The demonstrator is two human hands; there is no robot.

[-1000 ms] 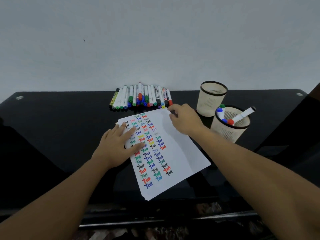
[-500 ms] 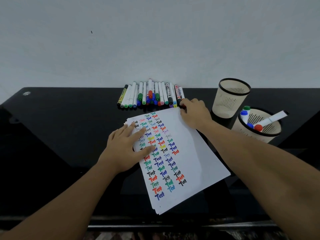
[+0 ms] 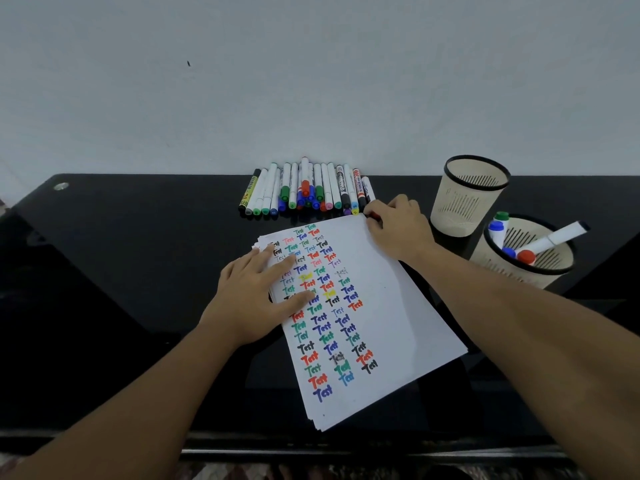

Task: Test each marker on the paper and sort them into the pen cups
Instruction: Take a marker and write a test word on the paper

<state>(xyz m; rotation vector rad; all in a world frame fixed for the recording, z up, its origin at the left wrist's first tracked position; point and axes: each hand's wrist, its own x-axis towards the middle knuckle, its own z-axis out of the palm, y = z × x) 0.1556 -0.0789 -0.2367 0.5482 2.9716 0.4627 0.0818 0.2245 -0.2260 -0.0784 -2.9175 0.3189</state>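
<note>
So on the black glossy table there's a left hand lying flat with fingers spread and straight, pressing on the left edge of the stack of paper; the top sheet is tilted and covered in rows of "Test" scribbles in red, blue, green, black and a bit of yellow; behind the paper, up against the white wall, sits a row of markers side by side, caps pointing toward the person, with a few piled on top in the middle; the right hand is at the paper's far right corner, fingers curled around the red-capped marker at the right end of that row, which is mostly hidden by the fingers; just right of the hand is the far pen cup, beige mesh with a black rim, and I can't see anything inside it from here; the near pen cup sits right next to it, closer and further right, holding a handful of markers: a green cap, two blue caps, a red cap, and one long white one leaning out over the rim to the right
</note>
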